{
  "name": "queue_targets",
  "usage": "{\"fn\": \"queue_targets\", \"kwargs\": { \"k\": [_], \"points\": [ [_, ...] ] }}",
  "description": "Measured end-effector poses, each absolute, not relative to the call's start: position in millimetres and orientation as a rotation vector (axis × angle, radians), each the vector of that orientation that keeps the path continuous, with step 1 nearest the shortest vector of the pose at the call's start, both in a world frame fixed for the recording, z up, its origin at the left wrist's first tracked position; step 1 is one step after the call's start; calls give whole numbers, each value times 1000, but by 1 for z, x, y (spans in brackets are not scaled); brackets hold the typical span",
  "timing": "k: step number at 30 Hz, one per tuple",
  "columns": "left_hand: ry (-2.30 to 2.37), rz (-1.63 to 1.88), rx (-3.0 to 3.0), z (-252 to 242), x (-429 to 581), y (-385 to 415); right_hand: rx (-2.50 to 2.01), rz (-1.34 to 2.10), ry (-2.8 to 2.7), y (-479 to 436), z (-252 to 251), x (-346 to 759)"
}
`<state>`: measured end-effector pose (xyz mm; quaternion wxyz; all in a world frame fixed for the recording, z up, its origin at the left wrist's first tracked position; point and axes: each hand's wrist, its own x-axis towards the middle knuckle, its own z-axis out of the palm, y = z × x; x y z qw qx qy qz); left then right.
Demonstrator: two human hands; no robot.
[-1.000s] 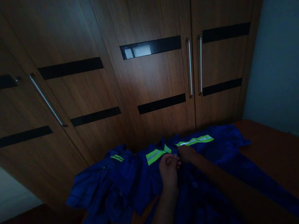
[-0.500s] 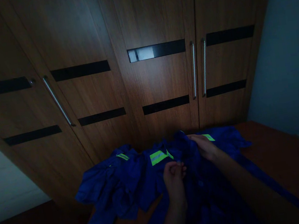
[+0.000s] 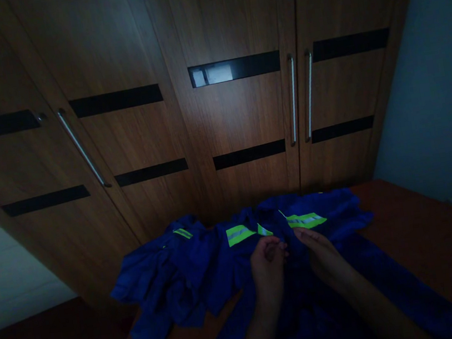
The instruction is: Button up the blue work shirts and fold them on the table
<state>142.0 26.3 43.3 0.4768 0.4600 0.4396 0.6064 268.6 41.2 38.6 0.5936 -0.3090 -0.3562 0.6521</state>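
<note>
Blue workwear point(image 3: 207, 276) with yellow-green and silver reflective strips lies rumpled over a reddish-brown surface. Whether it is one garment or several, I cannot tell. At its middle, just below the chest strips, my left hand point(image 3: 267, 267) is closed, with thumb and fingers pinching the front edge of the cloth. My right hand point(image 3: 324, 254) is close by on the right, its fingers bent round the other front edge under the right reflective strip point(image 3: 306, 220). Dim light and the hands themselves hide the exact grip and any fastening there.
Behind the clothing stands a wooden wardrobe point(image 3: 239, 114) with black inlay bands and long metal handles point(image 3: 292, 101). A bluish wall point(image 3: 438, 123) rises at the right. The reddish-brown surface point(image 3: 411, 227) extends to the right, and a pale wall point(image 3: 12, 267) shows at the left.
My right hand has come down and nearer to me, uncovering more of the right reflective strip. My left hand has shifted slightly right, still pinching the cloth. The camera view has tilted slightly.
</note>
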Motion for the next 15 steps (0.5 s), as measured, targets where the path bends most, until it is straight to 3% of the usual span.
{"fn": "queue_targets", "kwargs": {
  "k": [8,15],
  "points": [
    [1218,1432,1422,36,143,24,-694,1568,-888,37,33,271],
    [1308,1392,1580,41,139,20,-900,1376,-1038,40,24,271]
  ]
}}
